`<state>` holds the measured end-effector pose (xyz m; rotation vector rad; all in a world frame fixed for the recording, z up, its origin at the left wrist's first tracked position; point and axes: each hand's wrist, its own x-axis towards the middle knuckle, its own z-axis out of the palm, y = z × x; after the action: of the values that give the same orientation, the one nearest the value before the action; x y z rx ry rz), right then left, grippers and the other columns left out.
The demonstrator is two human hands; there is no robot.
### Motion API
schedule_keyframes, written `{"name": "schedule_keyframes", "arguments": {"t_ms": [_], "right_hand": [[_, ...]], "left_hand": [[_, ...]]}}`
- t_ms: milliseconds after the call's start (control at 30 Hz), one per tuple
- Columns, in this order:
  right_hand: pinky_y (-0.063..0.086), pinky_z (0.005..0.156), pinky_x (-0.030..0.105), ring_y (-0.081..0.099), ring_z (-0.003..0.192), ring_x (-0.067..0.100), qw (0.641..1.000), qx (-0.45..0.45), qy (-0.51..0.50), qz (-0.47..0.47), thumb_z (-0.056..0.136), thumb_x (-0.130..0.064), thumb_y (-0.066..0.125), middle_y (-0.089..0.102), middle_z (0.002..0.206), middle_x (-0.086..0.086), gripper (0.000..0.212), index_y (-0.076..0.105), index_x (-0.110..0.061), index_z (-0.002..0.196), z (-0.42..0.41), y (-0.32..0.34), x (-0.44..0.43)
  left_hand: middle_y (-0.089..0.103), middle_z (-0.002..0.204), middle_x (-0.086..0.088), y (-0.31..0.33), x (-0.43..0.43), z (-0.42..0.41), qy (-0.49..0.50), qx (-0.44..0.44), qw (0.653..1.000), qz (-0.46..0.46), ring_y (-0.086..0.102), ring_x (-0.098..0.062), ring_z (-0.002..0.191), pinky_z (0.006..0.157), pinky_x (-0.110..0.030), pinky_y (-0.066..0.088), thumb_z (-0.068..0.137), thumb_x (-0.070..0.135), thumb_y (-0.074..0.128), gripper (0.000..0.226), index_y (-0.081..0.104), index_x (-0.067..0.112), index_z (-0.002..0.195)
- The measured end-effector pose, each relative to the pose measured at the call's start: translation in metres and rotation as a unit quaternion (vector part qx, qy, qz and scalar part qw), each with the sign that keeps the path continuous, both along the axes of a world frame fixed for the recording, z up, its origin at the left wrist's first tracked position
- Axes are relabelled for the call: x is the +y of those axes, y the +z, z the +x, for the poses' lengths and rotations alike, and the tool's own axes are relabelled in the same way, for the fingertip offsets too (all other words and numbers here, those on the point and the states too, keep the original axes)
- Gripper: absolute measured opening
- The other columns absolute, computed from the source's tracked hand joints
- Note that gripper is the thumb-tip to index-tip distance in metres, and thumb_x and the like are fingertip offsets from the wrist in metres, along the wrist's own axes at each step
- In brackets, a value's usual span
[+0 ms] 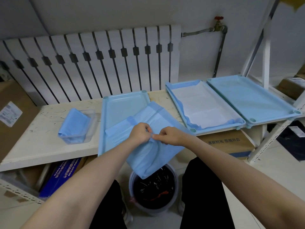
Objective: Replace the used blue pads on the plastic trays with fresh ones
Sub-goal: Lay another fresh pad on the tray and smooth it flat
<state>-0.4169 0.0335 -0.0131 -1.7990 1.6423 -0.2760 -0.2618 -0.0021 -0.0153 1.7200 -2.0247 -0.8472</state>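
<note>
Now left hand (140,132), right hand (170,136) pinch blue pad (148,157) over tray (122,104); clear tub (92,124) seemingly holds folded pads (74,123).

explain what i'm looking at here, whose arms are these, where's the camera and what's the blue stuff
There is no machine: these are a person's bare arms, filmed by one wide-angle camera worn on their head, looking forward and down. The left hand and right hand both pinch a blue pad, which hangs over the nearest tray and above a bin on the floor. On the white shelf lie two more trays: the middle tray holds a second pad, white side up, the right tray looks bare. At the left, a clear container holds folded blue pads.
</note>
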Motion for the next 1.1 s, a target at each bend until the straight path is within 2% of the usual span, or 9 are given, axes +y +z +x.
{"name": "schedule_keyframes", "arguments": {"t_ms": [133,267,367,500,667,833,933,1000,1100], "right_hand": [[0.049,0.083,0.032,0.065,0.088,0.018,0.997,-0.079,0.003,0.005,0.075,-0.064,0.063,0.068,0.096,0.007,0.056,0.059,-0.012,0.094,0.007,0.013,0.001],[0.048,0.072,0.028,0.059,0.077,0.016,0.994,-0.085,0.019,-0.063,0.078,-0.039,0.074,0.064,0.082,0.001,0.03,0.059,-0.014,0.087,0.014,0.021,0.001],[0.052,0.075,0.033,0.062,0.07,0.015,0.985,-0.146,0.012,-0.092,0.083,-0.022,0.071,0.068,0.072,0.006,0.015,0.066,-0.008,0.079,0.011,0.022,-0.004],[0.053,0.068,0.021,0.063,0.06,0.004,0.966,-0.234,-0.014,-0.105,0.089,-0.011,0.064,0.065,0.069,0.004,0.016,0.065,-0.007,0.074,0.01,0.029,-0.005],[0.042,0.055,0.006,0.06,0.06,0.0,0.96,-0.261,-0.015,-0.097,0.091,-0.011,0.062,0.064,0.072,0.001,0.014,0.064,-0.009,0.077,0.02,0.043,-0.004],[0.046,0.072,0.02,0.062,0.077,0.003,0.94,-0.333,-0.038,-0.064,0.092,-0.017,0.06,0.065,0.079,-0.006,0.014,0.063,-0.016,0.078,0.035,0.05,-0.009],[0.049,0.085,0.03,0.062,0.082,0.01,0.919,-0.392,-0.042,-0.026,0.092,-0.014,0.057,0.065,0.08,-0.003,0.017,0.063,-0.017,0.076,0.047,0.053,-0.012],[0.051,0.086,0.032,0.061,0.08,0.014,0.903,-0.427,-0.042,-0.01,0.092,-0.009,0.055,0.064,0.079,0.001,0.021,0.062,-0.016,0.074,0.054,0.056,-0.014],[0.051,0.079,0.027,0.055,0.076,0.016,0.907,-0.419,-0.034,-0.008,0.093,-0.01,0.054,0.057,0.079,0.008,0.021,0.061,-0.017,0.074,0.06,0.057,-0.017]], "left_hand": [[0.056,0.064,0.006,0.012,-0.007,0.007,0.004,0.013,0.999,-0.03,0.052,-0.013,0.065,0.054,-0.019,0.039,0.073,0.0,0.059,0.022,0.055,0.02,0.062],[0.056,0.06,0.002,0.023,-0.007,0.014,0.035,0.044,0.997,-0.045,0.054,-0.018,0.061,0.061,-0.025,0.044,0.073,-0.002,0.051,0.025,0.054,0.019,0.06],[0.056,0.054,-0.001,0.031,-0.007,0.022,0.064,0.067,0.993,-0.078,0.054,-0.019,0.055,0.064,-0.028,0.047,0.072,-0.004,0.043,0.027,0.055,0.019,0.063],[0.062,0.06,-0.013,0.038,-0.01,0.036,0.104,0.118,0.981,-0.113,0.059,-0.028,0.059,0.066,-0.036,0.053,0.074,-0.002,0.047,0.026,0.055,0.02,0.064],[0.063,0.068,-0.018,0.049,-0.011,0.048,0.125,0.175,0.966,-0.142,0.061,-0.035,0.063,0.066,-0.042,0.055,0.073,0.001,0.048,0.025,0.056,0.021,0.062],[0.054,0.065,-0.009,0.054,-0.006,0.059,0.102,0.219,0.962,-0.129,0.053,-0.018,0.055,0.062,-0.034,0.05,0.08,-0.003,0.055,0.022,0.056,0.014,0.066],[0.053,0.061,-0.003,0.056,-0.002,0.066,0.079,0.227,0.962,-0.126,0.052,-0.015,0.048,0.058,-0.026,0.047,0.081,0.001,0.064,0.019,0.056,0.018,0.075],[0.056,0.067,-0.004,0.057,0.0,0.07,0.063,0.243,0.96,-0.128,0.053,-0.017,0.052,0.057,-0.022,0.049,0.081,0.0,0.066,0.019,0.06,0.018,0.086],[0.062,0.081,-0.01,0.059,0.0,0.076,0.034,0.252,0.956,-0.144,0.055,-0.017,0.063,0.056,-0.02,0.052,0.082,-0.004,0.065,0.018,0.069,0.01,0.093]]}}
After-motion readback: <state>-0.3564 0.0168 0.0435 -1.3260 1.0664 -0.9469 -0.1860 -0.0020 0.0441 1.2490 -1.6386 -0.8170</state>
